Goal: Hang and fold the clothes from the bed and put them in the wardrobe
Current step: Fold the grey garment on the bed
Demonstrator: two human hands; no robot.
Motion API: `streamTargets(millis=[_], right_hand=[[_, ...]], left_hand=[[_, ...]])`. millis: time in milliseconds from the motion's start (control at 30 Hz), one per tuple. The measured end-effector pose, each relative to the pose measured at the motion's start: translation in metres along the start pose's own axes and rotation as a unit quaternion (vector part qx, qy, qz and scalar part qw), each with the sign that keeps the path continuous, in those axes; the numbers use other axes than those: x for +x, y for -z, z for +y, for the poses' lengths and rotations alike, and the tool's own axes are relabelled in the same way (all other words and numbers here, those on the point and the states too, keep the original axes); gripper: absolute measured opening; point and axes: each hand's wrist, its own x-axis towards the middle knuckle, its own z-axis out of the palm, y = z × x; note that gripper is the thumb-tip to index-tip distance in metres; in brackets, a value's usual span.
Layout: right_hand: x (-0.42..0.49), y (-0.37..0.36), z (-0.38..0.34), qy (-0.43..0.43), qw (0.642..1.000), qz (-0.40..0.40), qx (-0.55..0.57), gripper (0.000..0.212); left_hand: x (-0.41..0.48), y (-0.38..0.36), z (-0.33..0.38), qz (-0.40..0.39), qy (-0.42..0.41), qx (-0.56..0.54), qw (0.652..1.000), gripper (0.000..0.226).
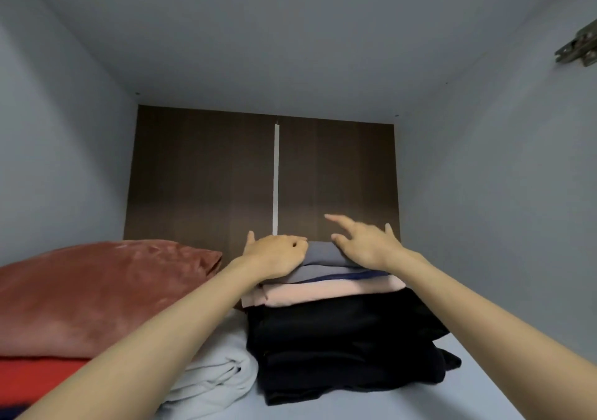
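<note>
I judge this piece stowed: the grey folded garment [323,254] tops the stack of folded clothes [339,339] on the wardrobe shelf [484,390]; my left hand [274,254] curls on its edge, pinching or not I cannot tell; my right hand [368,245] is spread over it; the bed is out of view.

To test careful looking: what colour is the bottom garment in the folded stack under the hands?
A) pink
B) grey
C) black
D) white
C: the black garment lies lowest on the shelf, under the pink garment and the grey garment on top.
</note>
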Motion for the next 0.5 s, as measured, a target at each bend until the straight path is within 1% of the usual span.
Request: streamTargets(millis=[33,67,100,200,300,433,500], right_hand=[[-0.004,-0.008,0.002,-0.004,0.999,-0.035,-0.003,0.046],[-0.009,-0.017,0.006,-0.003,0.999,-0.047,-0.009,0.046],[-0.014,-0.024,0.01,0.001,0.999,-0.039,-0.008,0.047],[-0.027,-0.034,0.016,-0.004,1.0,0.015,0.022,0.047],[-0.032,-0.031,0.013,-0.005,0.999,0.037,0.005,0.046],[-0.04,-0.017,0.007,-0.012,0.998,0.061,0.016,0.044],[-0.048,-0.007,0.007,-0.005,0.995,0.09,0.037,0.039]], left_hand=[[-0.004,-0.004,0.003,0.008,-0.005,0.005,1.0,0.05],[-0.008,-0.009,0.005,0.018,-0.009,0.008,1.0,0.05],[-0.011,-0.015,0.006,0.026,-0.012,0.015,0.999,0.051],[-0.02,-0.026,0.008,0.036,-0.006,0.034,0.999,0.051],[-0.025,-0.02,0.01,0.038,0.006,0.022,0.999,0.051],[-0.032,-0.005,0.017,0.078,0.007,-0.004,0.997,0.045],[-0.038,0.0,0.023,0.097,0.005,-0.005,0.995,0.043]])
